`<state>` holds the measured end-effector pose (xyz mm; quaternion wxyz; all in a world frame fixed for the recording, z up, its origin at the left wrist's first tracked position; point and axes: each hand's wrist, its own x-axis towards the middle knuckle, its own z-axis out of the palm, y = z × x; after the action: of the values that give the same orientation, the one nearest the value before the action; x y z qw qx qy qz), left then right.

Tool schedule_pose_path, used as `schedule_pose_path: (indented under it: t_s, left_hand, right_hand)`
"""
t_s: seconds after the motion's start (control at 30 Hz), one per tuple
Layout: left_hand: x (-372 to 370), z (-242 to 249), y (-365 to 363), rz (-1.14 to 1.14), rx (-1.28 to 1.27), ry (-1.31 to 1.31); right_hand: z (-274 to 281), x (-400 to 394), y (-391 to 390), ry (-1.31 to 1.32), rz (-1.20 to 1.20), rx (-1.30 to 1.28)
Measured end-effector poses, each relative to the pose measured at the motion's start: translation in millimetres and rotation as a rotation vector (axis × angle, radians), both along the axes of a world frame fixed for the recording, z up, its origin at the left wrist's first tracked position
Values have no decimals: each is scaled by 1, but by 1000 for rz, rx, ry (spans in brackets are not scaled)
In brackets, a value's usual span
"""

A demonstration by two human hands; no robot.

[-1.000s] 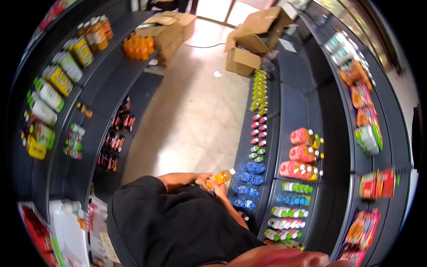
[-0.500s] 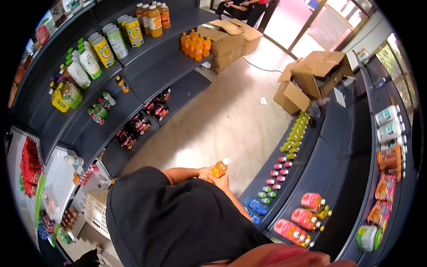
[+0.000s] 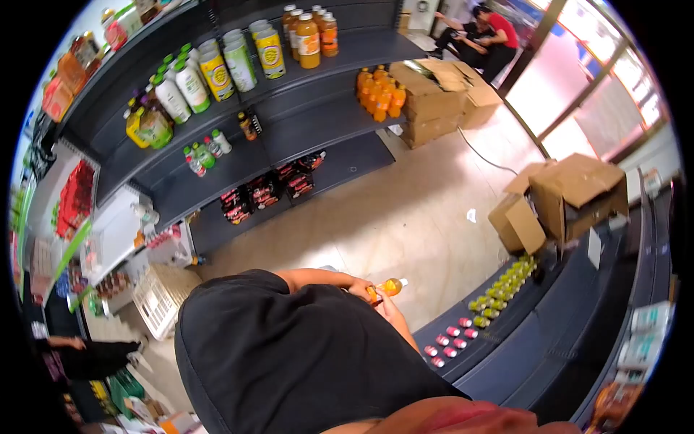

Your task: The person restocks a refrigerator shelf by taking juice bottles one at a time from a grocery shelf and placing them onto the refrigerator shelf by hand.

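In front of my black shirt both hands are together at a small bottle of orange juice (image 3: 391,287) with a white cap, tilted to the right. My left hand (image 3: 360,289) has its fingers curled around the orange lower part of it. Close beside it, my right hand (image 3: 389,311) is closed against the bottle from below. Between the hands shows a small orange and dark patch, too blurred to make out. Several larger orange drink bottles (image 3: 381,98) stand on the middle shelf ahead.
Dark shelves (image 3: 329,119) with bottles and cans run along the left. Low shelving on the right holds yellow-green bottles (image 3: 510,286) and pink-capped bottles (image 3: 452,340). Cardboard boxes (image 3: 434,108) and open cartons (image 3: 578,195) stand ahead. A white basket (image 3: 160,293) is at left. Other people (image 3: 481,43) are near the door.
My view has turned left, so the shelves shift right in the picture. The juice bottle, still in my hands, now lies more level.
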<state>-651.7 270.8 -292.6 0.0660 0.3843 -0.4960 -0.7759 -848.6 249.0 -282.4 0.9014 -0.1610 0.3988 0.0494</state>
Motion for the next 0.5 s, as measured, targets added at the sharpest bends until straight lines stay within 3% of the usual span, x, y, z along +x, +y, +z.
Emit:
schedule_pose_path:
  t_s: [0.13, 0.23, 0.33, 0.43, 0.5]
  left_hand:
    - [35, 0, -26, 183, -8, 46]
    - [70, -30, -52, 356, 44, 16]
    - [126, 23, -96, 390, -10, -80]
    - [164, 16, -131, 365, -102, 26]
    - [197, 60, -137, 572, -107, -45]
  right_hand:
    - [1, 33, -62, 28, 120, -33]
    - [1, 79, -110, 46, 212, -56]
    - [4, 130, -165, 84, 313, -122]
    - [2, 178, -222, 151, 428, -229]
    - [20, 213, -252, 238, 507, -444]
